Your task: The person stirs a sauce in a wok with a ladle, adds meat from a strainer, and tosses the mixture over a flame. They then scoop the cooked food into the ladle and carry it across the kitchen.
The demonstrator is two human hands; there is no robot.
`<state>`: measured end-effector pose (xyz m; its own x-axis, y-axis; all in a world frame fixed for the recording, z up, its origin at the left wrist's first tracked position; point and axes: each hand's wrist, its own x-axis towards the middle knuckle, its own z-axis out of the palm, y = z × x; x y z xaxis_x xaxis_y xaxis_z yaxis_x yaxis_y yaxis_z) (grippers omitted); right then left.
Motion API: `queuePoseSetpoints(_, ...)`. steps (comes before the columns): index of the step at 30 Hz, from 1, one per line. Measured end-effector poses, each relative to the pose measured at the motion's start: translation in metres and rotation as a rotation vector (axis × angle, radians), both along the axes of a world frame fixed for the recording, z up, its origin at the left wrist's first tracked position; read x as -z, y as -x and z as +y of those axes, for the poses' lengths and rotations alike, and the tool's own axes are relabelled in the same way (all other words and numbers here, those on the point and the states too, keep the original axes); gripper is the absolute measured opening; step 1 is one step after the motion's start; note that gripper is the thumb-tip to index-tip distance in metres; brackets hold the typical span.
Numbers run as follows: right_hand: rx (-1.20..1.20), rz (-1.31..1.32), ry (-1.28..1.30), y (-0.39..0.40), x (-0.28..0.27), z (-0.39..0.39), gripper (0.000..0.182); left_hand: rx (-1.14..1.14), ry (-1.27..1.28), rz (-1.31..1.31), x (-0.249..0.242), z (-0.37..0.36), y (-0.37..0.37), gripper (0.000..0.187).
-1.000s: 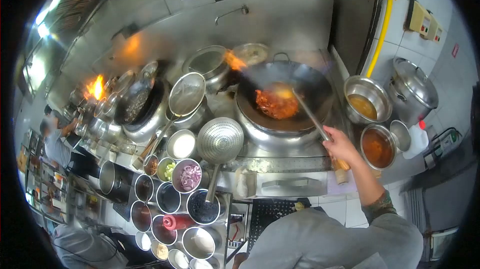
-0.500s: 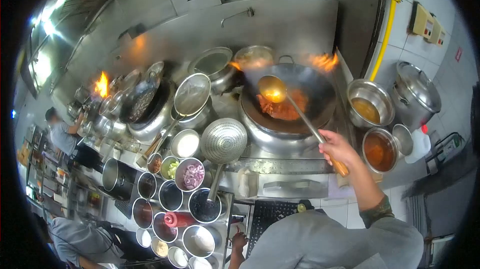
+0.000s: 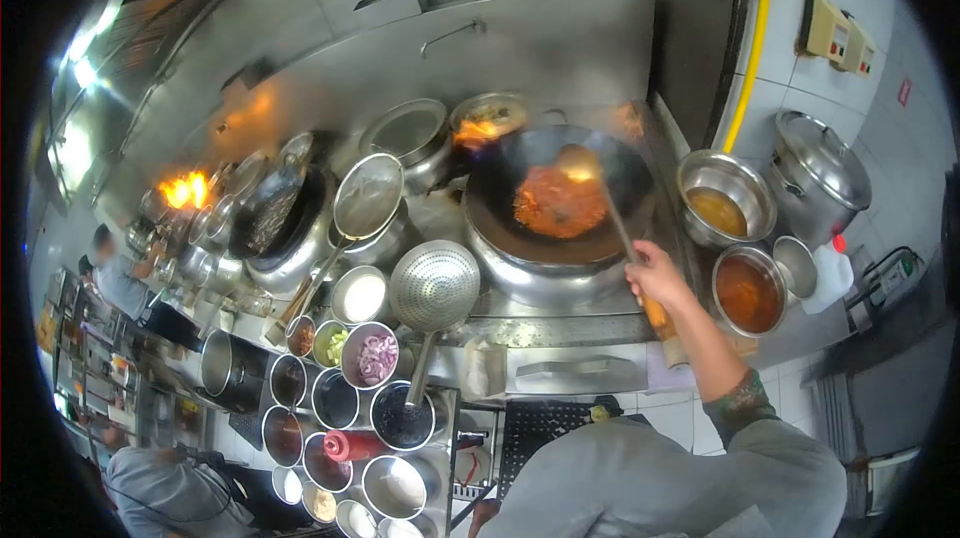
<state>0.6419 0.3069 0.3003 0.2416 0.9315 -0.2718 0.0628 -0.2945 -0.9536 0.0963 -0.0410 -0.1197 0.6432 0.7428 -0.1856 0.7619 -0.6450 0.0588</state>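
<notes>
Stovetop (image 3: 500,300): right hand (image 3: 655,276) (ladle (image 3: 614,214) held).

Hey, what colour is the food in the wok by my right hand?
The food is reddish-orange, seen best in the head view.

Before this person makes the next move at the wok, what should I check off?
1. Right hand gripping the ladle: ok, closed around its handle.
2. Ladle's bowl inside the wok: ok, at the reddish food.
3. Perforated strainer outside the wok: ok, left of it.
4. Right hand apart from the flames: ok, they flare beyond the wok.
5. Left hand free: cannot tell, mostly hidden.
</notes>
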Motion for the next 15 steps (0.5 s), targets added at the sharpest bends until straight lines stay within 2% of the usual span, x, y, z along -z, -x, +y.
queuePoseSetpoints(1,-0.006,0.074,0.001,0.004,-0.004,-0.003,0.066,0.034,-0.074,0.072,0.002,-0.004,0.0,0.017)
queuePoseSetpoints(2,-0.017,0.148,-0.002,0.009,-0.011,-0.006,0.065,0.037,-0.122,0.023,0.007,0.005,0.0,0.017)
queuePoseSetpoints(5,-0.097,0.252,0.0,0.025,-0.04,-0.029,0.063,-0.346,0.186,-0.254,0.014,0.035,0.004,0.021)
queuePoseSetpoints(7,-0.129,0.279,0.038,0.024,-0.046,-0.042,0.062,-0.204,0.051,-0.25,-0.011,0.047,0.016,0.027)
queuePoseSetpoints(8,-0.155,0.228,0.068,0.021,-0.044,-0.04,0.062,-0.65,0.415,-0.722,-0.017,0.05,0.006,0.029)
queuePoseSetpoints(10,-0.207,0.124,0.122,0.014,-0.037,-0.031,0.062,-0.937,0.668,-1.068,-0.022,0.051,-0.003,0.032)
queuePoseSetpoints(13,-0.128,-0.34,-0.042,0.012,-0.031,-0.022,0.064,-0.485,0.296,-0.699,-0.025,0.051,0.003,0.03)
queuePoseSetpoints(15,-0.038,-0.358,-0.062,0.004,-0.023,-0.009,0.066,-0.196,0.05,-0.436,-0.015,0.043,0.01,0.029)
